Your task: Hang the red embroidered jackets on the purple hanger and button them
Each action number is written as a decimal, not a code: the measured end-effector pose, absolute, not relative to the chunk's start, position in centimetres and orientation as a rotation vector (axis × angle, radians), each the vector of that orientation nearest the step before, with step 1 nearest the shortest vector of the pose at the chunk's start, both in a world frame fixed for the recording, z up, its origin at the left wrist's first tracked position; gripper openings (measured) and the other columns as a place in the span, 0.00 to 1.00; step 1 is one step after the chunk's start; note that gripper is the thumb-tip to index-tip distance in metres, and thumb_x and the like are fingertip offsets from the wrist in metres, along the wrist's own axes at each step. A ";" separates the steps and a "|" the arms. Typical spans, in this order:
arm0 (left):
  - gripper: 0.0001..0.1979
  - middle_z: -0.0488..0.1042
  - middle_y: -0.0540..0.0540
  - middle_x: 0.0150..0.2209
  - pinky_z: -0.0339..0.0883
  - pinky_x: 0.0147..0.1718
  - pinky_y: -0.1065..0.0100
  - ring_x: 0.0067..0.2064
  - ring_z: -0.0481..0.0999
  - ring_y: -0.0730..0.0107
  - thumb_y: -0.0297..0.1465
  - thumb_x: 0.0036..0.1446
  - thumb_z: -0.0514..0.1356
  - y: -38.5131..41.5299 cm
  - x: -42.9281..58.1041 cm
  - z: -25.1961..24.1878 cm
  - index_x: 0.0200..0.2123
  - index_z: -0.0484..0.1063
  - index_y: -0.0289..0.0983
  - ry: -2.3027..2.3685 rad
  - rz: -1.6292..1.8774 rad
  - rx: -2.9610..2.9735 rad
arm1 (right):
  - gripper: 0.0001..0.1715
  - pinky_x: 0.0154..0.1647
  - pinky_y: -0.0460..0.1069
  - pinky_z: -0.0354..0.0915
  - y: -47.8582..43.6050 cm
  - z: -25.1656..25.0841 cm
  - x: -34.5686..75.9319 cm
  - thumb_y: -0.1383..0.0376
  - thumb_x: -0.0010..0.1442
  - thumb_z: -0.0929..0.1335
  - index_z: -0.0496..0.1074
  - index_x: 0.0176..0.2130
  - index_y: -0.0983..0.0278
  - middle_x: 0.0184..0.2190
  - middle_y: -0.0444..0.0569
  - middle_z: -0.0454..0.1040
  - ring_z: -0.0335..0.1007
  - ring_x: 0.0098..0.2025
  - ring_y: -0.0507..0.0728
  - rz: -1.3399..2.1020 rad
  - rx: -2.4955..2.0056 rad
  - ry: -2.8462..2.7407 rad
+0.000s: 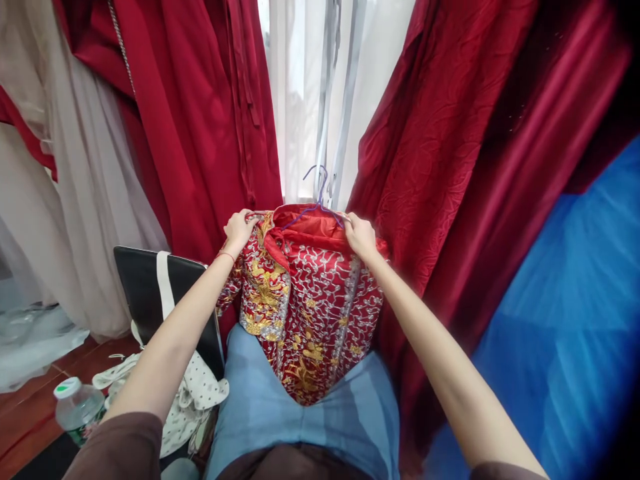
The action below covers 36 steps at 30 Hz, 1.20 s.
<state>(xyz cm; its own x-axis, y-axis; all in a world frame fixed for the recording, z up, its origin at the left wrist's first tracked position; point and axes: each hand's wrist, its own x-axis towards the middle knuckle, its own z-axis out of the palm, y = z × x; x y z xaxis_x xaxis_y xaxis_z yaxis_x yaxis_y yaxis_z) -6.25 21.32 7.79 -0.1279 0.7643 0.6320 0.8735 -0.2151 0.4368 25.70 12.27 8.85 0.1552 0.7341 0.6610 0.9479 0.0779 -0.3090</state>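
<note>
A red jacket (265, 287) with gold and silver embroidery hangs upright in front of my knees, together with a matching embroidered skirt or panel (325, 313). Inside its red-lined neck opening sits a purple hanger (321, 200), its hook sticking up. My left hand (240, 230) is closed on the jacket's left shoulder edge. On the opposite shoulder, my right hand (359, 235) grips the cloth near the hanger's arm. Both thumbs lie along the top edge. The lower part of the garment rests against my blue trousers (300, 427).
Red garments (200, 100) hang at the left and more red cloth (435, 133) at the right. A white curtain (295, 87) is behind. On the left are a black board-like object (140, 287), a dotted cloth bag (200, 387) and a bottle (80, 407). Blue fabric (565, 320) spreads right.
</note>
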 end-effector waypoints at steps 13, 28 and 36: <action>0.32 0.78 0.40 0.29 0.55 0.33 0.65 0.35 0.78 0.59 0.53 0.66 0.44 18.3 -1.5 7.1 0.26 0.74 0.37 -1.494 -1.275 -2.007 | 0.16 0.35 0.49 0.55 8.1 12.1 29.4 0.61 0.67 0.61 0.74 0.46 0.64 0.32 0.54 0.77 0.70 0.34 0.59 -0.673 -1.701 -1.569; 0.28 0.68 0.33 0.59 0.48 0.65 0.46 0.63 0.64 0.48 0.46 0.60 0.59 11.8 9.0 7.3 0.57 0.66 0.35 -0.467 -1.116 -2.342 | 0.07 0.28 0.45 0.56 5.7 11.5 26.5 0.66 0.50 0.69 0.64 0.26 0.63 0.22 0.40 0.67 0.62 0.26 0.51 0.083 -1.482 -1.792; 0.22 0.76 0.37 0.47 0.58 0.55 0.50 0.53 0.70 0.52 0.46 0.66 0.53 14.9 9.5 7.7 0.48 0.73 0.34 -0.512 -1.154 -2.372 | 0.10 0.39 0.50 0.60 5.0 12.5 27.1 0.64 0.61 0.67 0.77 0.41 0.59 0.40 0.52 0.79 0.72 0.41 0.60 -0.571 -1.944 -1.766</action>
<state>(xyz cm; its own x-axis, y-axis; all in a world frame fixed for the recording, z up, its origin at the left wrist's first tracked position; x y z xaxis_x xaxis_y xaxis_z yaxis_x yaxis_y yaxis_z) 9.47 14.87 7.69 0.5809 0.1310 0.8034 0.5079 -0.8296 -0.2320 27.06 5.02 12.46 0.0946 0.8093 0.5798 0.9955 -0.0793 -0.0518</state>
